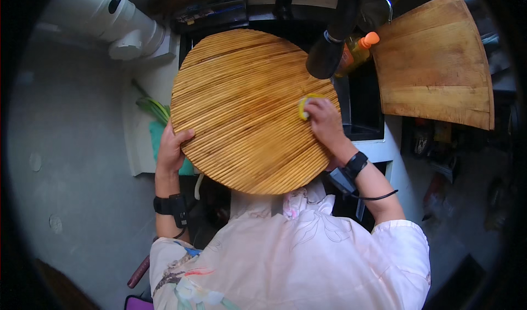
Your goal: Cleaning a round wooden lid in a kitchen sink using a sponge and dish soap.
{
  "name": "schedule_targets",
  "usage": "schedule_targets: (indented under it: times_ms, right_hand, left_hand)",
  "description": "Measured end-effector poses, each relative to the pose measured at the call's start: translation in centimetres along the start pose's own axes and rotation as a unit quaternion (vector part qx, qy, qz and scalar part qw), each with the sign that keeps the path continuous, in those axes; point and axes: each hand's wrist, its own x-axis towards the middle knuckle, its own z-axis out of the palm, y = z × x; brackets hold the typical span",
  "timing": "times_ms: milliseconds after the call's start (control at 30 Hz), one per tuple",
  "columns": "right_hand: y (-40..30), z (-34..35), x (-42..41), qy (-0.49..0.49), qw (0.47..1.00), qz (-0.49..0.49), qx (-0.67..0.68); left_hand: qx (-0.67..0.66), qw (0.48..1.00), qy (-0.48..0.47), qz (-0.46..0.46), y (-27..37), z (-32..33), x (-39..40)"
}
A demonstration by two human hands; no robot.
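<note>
A round board of ridged bamboo slats (251,116) is held over a black sink (364,120), hiding most of the basin. My left hand (171,149) grips its lower left rim, the thumb lying on top of the slats. Near the right rim, my right hand (327,122) is shut on a yellow-and-white scrubbing pad (304,107), which is pressed to the slats. The fingers cover much of the pad. The slats look wet and shiny, with darker lines between some of them.
A black faucet (325,56) overhangs the board's upper right. Beside it stands a soap bottle (354,56) with an orange pump. A large wooden cutting board (436,63) is at right. Green stalks (154,106) and a teal cloth (156,133) lie on the left counter.
</note>
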Motion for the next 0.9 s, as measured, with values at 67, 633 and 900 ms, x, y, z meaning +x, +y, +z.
schedule_targets:
  times_ms: [67,633,900]
  right_hand:
    - [-0.2,-0.2,-0.6,-0.009,0.999,0.048,-0.016]
    - [9.1,6.8,6.3,0.083,0.894,0.281,0.34]
    - [-0.6,0.8,0.9,-0.131,0.969,-0.03,0.207]
  left_hand:
    - [-0.001,1.0,0.0,0.001,0.0,0.4,0.1]
    - [0.019,1.0,-0.011,-0.007,0.0,0.6,0.6]
    - [0.005,1.0,0.011,0.0,0.2,0.0,-0.5]
